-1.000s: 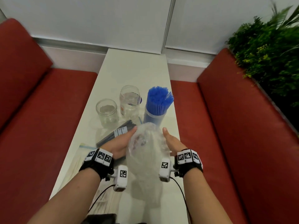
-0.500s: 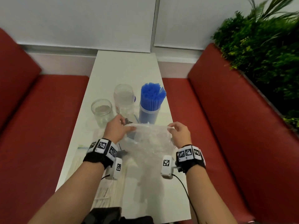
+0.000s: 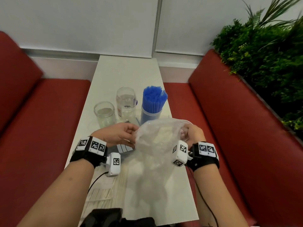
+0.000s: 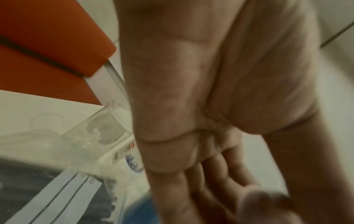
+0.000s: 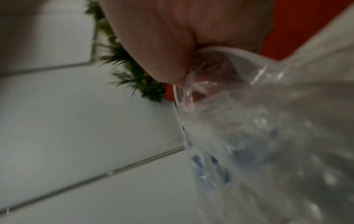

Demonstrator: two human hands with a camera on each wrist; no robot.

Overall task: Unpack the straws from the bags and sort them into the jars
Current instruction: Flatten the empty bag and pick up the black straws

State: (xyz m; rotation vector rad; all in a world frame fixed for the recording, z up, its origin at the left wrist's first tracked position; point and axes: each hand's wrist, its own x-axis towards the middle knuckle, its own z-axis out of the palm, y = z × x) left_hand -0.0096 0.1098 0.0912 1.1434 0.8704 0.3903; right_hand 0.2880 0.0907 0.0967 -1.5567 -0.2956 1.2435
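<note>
I hold a clear, empty-looking plastic bag [image 3: 157, 140] above the white table [image 3: 127, 72]. My left hand [image 3: 121, 134] pinches its left edge with curled fingers. On the other side, my right hand [image 3: 193, 133] grips the bag's right edge; in the right wrist view the film [image 5: 268, 128] bunches in that hand [image 5: 172, 45]. Behind the bag a jar [image 3: 151, 114] stands packed with blue straws [image 3: 154, 99]. Two empty glass jars [image 3: 104, 114] [image 3: 126, 102] stand to its left. A dark bag of straws [image 3: 123, 148] lies under my left hand. A bag of white straws [image 3: 105, 194] lies near my left forearm.
Red bench seats [image 3: 41, 120] [image 3: 229, 128] flank the narrow table. A green plant [image 3: 262, 54] rises behind the right bench. The far half of the table holds nothing. A dark object [image 3: 106, 217] sits at the near edge.
My hands went from cupping the crumpled bag to gripping its opposite edges and pulling it wide. The bag and hands have since shifted slightly right.
</note>
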